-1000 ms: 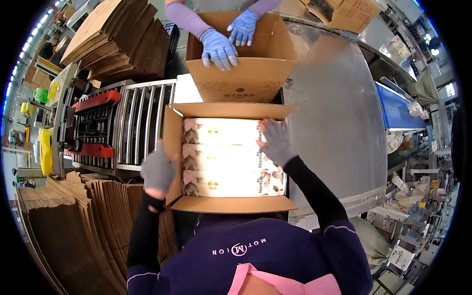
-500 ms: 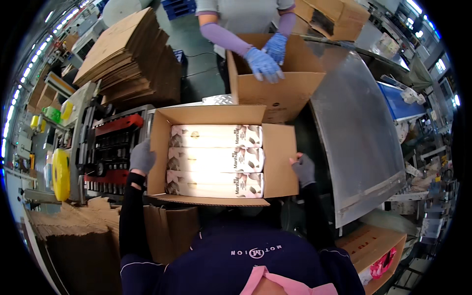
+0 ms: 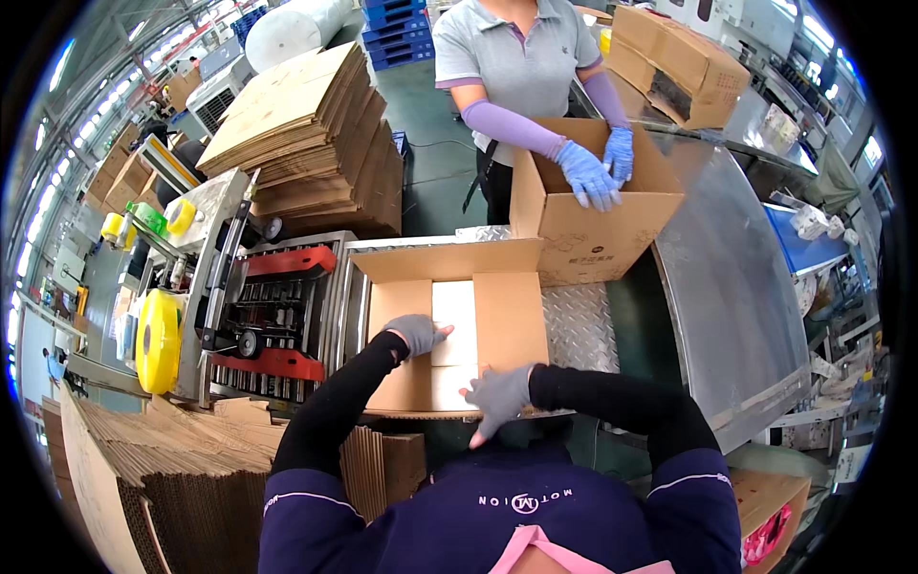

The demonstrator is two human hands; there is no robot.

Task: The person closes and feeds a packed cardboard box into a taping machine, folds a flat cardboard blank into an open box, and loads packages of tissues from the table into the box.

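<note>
A brown cardboard box (image 3: 507,325) sits in front of me on the metal table, its two side flaps folded in over white packets (image 3: 452,316) that show through the gap. My left hand (image 3: 418,334), in a grey glove, presses flat on the left flap. My right hand (image 3: 497,397), also gloved, lies spread on the near edge of the right flap. The far flap (image 3: 449,260) still stands up. Neither hand grips anything.
Across the table a person in blue gloves (image 3: 588,174) holds a second open box (image 3: 593,225). A tape sealing machine (image 3: 273,316) with a yellow roll (image 3: 159,340) stands at left. Flat cardboard stacks (image 3: 306,143) lie behind it and at my lower left (image 3: 143,478).
The box's side flaps were open with my hands at its outer sides; now both flaps are folded in and my hands rest on top. The other person's box moved right.
</note>
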